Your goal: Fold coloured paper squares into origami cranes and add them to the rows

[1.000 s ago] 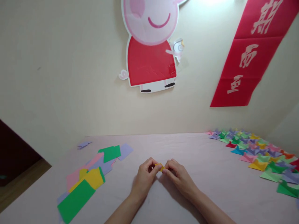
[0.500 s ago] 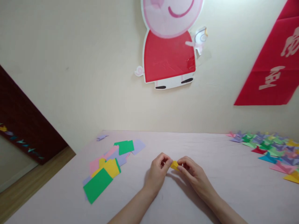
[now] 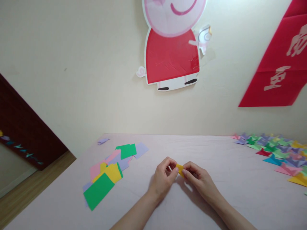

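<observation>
A small folded piece of yellow paper (image 3: pixel 179 168) is pinched between my two hands, just above the table. My left hand (image 3: pixel 164 175) grips its left end with thumb and fingertips. On the right end, my right hand (image 3: pixel 198 175) holds it the same way. The fingers cover much of the paper, so its full folded shape is hidden.
Loose paper sheets (image 3: pixel 99 191) in green, yellow, pink and purple overlap at the left of the table (image 3: pixel 144 204). A folded purple piece (image 3: pixel 103 141) lies near the back left corner. Rows of folded paper figures (image 3: pixel 273 159) stand at the right. The wall (image 3: pixel 107 80) rises behind.
The yellow paper has turned slightly between my fingers, and its visible outline differs. Both hands keep their pinch in nearly the same place. The view has shifted a little.
</observation>
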A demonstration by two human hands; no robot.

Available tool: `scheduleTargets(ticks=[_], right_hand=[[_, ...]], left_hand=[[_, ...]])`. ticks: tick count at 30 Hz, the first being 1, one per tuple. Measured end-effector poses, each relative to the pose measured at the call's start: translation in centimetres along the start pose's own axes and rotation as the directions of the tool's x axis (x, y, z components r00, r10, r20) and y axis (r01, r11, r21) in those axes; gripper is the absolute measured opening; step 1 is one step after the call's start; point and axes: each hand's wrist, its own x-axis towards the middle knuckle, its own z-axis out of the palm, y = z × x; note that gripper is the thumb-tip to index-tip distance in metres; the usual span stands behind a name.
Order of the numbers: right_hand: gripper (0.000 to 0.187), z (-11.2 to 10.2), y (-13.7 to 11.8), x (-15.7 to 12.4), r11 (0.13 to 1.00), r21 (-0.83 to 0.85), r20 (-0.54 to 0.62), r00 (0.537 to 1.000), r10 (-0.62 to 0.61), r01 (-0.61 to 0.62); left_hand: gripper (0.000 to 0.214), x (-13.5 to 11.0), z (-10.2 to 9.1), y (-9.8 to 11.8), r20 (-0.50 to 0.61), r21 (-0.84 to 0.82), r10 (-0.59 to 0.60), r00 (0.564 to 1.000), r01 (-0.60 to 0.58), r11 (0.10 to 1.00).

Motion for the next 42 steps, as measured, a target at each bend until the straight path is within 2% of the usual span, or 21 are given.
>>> scheduleTargets(ticks=[6,10,15,20,27,32,34,38,40,42], right_hand=[[0.034,0.1,0.0,0.0,0.996,0.081,-0.008,1.0,0.022,-0.022],[0.034,0.1,-0.2,-0.1,0.999,0.053,0.006,1.0,0.009,-0.009],[0.026,0.0,-0.4,0.0,0.991,-0.082,-0.139,0.984,-0.112,0.101],[0.019,0.0,-0.6,0.1,0.978,-0.106,-0.055,0.981,-0.188,0.181],[0.015,-0.1,-0.1,0.0,0.969,-0.208,-0.099,0.982,-0.159,0.136],[0.019,-0.3,0.3,0.0,0.928,-0.353,-0.114,0.979,-0.167,0.117],[0.019,-0.2,0.4,0.0,0.894,-0.434,-0.097,0.98,-0.174,0.116],[0.012,0.0,0.3,-0.2,0.81,-0.571,-0.05,0.98,-0.195,0.132],[0.01,-0.2,0.0,-0.4,0.805,-0.564,0.002,0.975,-0.221,0.184],[0.018,-0.6,-0.4,-0.5,0.813,-0.51,0.121,0.959,-0.255,0.28]], left_hand=[[0.005,-0.1,-0.1,-0.1,-0.019,0.01,0.006,1.0,-0.005,1.0],[0.003,-0.1,0.1,-0.1,-0.051,0.038,0.017,0.999,-0.015,0.999],[0.005,-0.2,0.5,-0.3,-0.016,0.135,0.057,0.998,-0.054,0.989],[0.008,-0.4,0.7,-0.3,0.035,0.179,0.13,0.991,-0.135,0.975],[0.007,-0.2,0.3,0.0,-0.052,0.193,0.038,0.998,-0.027,0.981],[0.008,-0.3,0.3,-0.6,-0.083,0.22,0.0,0.997,0.018,0.975],[0.017,-0.3,0.3,-0.9,-0.059,0.312,0.027,0.998,-0.007,0.95],[0.027,-0.4,0.2,-1.1,0.068,0.544,0.104,0.992,-0.124,0.83],[0.027,-0.4,0.1,-1.1,0.107,0.59,0.121,0.987,-0.161,0.791],[0.025,-0.5,-0.1,-1.1,0.151,0.595,0.127,0.98,-0.193,0.78]])
